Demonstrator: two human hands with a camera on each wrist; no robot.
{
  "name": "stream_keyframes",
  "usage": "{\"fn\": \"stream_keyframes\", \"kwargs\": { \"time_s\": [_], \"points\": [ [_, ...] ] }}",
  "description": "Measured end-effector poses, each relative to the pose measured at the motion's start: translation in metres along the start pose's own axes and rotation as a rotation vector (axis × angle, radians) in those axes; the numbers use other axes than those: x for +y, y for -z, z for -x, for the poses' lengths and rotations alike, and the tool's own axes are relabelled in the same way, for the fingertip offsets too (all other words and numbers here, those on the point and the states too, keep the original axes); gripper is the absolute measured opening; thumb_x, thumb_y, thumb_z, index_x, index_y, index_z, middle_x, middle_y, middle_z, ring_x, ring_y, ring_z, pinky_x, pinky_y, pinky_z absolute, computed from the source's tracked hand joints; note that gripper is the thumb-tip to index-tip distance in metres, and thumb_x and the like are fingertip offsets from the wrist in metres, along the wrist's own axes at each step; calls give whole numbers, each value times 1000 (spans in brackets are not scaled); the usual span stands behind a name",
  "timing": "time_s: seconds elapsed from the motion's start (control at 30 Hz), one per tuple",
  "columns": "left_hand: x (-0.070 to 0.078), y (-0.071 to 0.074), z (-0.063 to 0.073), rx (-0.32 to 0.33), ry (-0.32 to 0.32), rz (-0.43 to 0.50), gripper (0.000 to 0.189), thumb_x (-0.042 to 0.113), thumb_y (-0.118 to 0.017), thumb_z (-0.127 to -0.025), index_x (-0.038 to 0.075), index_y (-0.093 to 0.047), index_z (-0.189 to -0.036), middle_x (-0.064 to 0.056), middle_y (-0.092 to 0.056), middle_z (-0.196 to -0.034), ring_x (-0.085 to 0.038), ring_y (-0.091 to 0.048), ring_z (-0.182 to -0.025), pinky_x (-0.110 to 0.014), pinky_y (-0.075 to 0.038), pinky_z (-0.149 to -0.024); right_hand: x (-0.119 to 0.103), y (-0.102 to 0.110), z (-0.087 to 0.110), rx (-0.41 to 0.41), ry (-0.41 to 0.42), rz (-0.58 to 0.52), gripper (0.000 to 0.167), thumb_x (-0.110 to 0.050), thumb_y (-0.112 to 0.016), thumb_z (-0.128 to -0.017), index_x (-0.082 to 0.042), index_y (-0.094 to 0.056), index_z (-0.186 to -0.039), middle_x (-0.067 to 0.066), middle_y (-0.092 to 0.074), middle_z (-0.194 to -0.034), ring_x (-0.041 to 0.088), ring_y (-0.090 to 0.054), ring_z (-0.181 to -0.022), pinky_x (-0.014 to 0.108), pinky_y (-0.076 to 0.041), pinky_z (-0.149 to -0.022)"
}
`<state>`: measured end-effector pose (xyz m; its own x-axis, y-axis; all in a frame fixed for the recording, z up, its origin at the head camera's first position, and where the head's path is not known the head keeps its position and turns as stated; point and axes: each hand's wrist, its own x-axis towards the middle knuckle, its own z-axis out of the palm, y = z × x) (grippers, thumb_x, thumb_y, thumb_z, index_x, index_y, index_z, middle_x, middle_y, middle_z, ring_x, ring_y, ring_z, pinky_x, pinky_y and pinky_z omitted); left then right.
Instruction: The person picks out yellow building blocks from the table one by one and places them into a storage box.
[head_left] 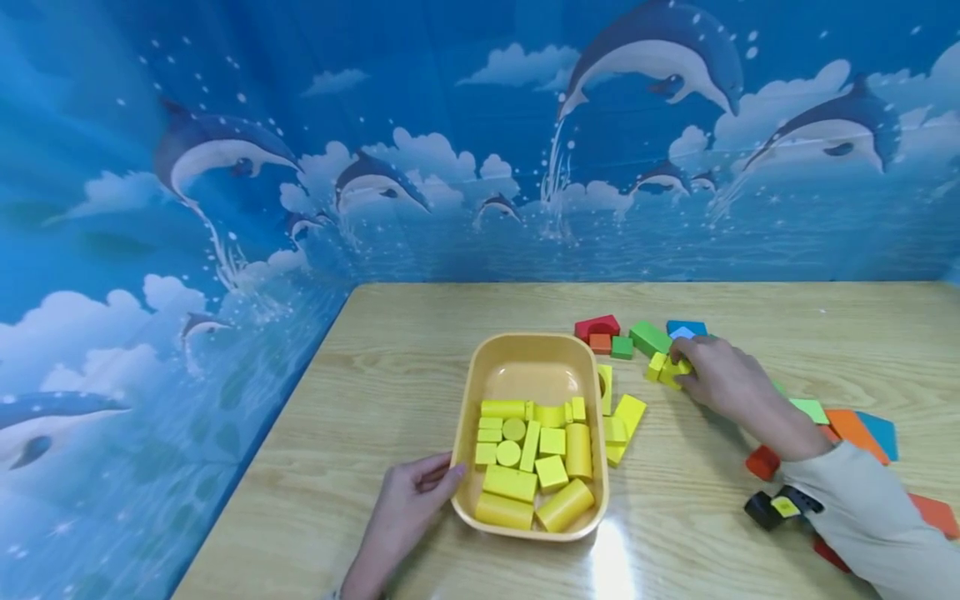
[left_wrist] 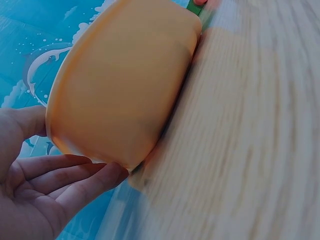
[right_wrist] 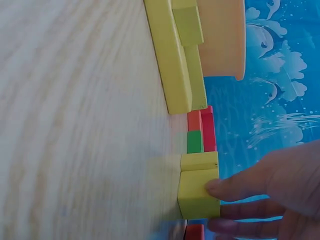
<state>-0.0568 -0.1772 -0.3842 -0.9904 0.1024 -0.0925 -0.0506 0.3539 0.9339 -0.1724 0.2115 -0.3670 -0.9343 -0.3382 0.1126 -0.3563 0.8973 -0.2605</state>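
Note:
A yellow-orange plastic tub [head_left: 536, 536] stands on the table with many yellow wooden blocks [head_left: 512, 482] in its near part. At its left edge my left hand [head_left: 408, 504] grips the rim, thumb over the top and fingers against the outer wall, as the left wrist view shows around the tub [left_wrist: 125, 80]. Right of the tub, my right hand [head_left: 723, 379] pinches a yellow block [right_wrist: 197, 192] between thumb and fingers. Another yellow block [right_wrist: 197, 161] sits against it. Part of the pinched block is hidden behind the thumb.
Several yellow blocks [head_left: 630, 412] lie against the tub's right side. Beyond are red [head_left: 597, 325], green [head_left: 649, 338] and blue blocks [head_left: 686, 327]. Orange [head_left: 857, 433] and other coloured pieces lie around the right forearm. A dolphin-print curtain [head_left: 450, 167] borders the table's back and left.

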Motion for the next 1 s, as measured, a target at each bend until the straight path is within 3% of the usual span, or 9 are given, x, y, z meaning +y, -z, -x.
{"fn": "stream_keyframes", "kwargs": {
  "time_s": [0.13, 0.27, 0.4, 0.53, 0.63, 0.7, 0.83, 1.0],
  "points": [
    [0, -1, 1, 2, -4, 2, 45, 24, -66, -93, -11, -60, -119, -27, -66, -109, -30, -69, -97, -27, -59, -79, -1, 0, 2, 59, 37, -1, 21, 4, -75, -75, -3, -57, -83, 5, -56, -72, 19, -50, -64, 31, -48, -51],
    [1, -1, 2, 5, -6, -9, 44, 23, -66, -93, -11, -59, -120, -27, -66, -110, -31, -69, -98, -27, -59, -79, -12, 12, 4, 155, 93, -23, 22, 11, -71, -73, -3, -55, -81, 5, -56, -69, 18, -49, -59, 28, -45, -48],
    [1, -1, 2, 12, -14, -24, 44, 24, -66, -93, -10, -60, -120, -27, -66, -110, -31, -69, -98, -27, -59, -79, -41, 28, -1, 258, 160, -66, 24, 11, -73, -74, -4, -59, -87, 8, -63, -77, 18, -56, -62, 30, -51, -49],
    [2, 0, 2, 11, -22, -18, 44, 24, -66, -93, -10, -60, -120, -27, -66, -110, -31, -69, -98, -27, -59, -80, -74, 30, -15, 311, 316, -119, 28, 8, -76, -75, -5, -64, -97, 12, -69, -93, 22, -64, -71, 33, -57, -56],
    [1, 0, 1, 11, -22, -12, 43, 23, -66, -93, -11, -59, -120, -27, -66, -111, -31, -69, -98, -27, -59, -80, -93, 19, -28, 283, 428, -99, 37, 8, -77, -75, -5, -66, -108, 14, -69, -101, 28, -66, -81, 39, -59, -65],
    [0, 0, 1, 11, -24, -10, 43, 22, -66, -93, -11, -59, -119, -28, -66, -110, -31, -69, -98, -27, -59, -80, -102, 9, -36, 218, 451, -52, 40, 6, -77, -76, -6, -68, -112, 13, -69, -99, 29, -64, -85, 41, -58, -68],
    [0, 1, 1, 7, -38, -4, 43, 21, -66, -93, -12, -59, -119, -28, -66, -110, -31, -69, -97, -27, -59, -80, -109, -8, -44, 37, 396, 47, 33, 3, -74, -79, -11, -72, -109, 9, -66, -92, 28, -57, -85, 40, -50, -67],
    [0, 1, 0, 3, -80, 4, 40, 19, -65, -93, -13, -60, -117, -29, -66, -108, -33, -68, -97, -27, -59, -80, -110, -13, -46, -167, 299, 82, 27, 0, -70, -85, -17, -75, -104, 3, -63, -91, 29, -52, -92, 57, -42, -85]
  ]
}}
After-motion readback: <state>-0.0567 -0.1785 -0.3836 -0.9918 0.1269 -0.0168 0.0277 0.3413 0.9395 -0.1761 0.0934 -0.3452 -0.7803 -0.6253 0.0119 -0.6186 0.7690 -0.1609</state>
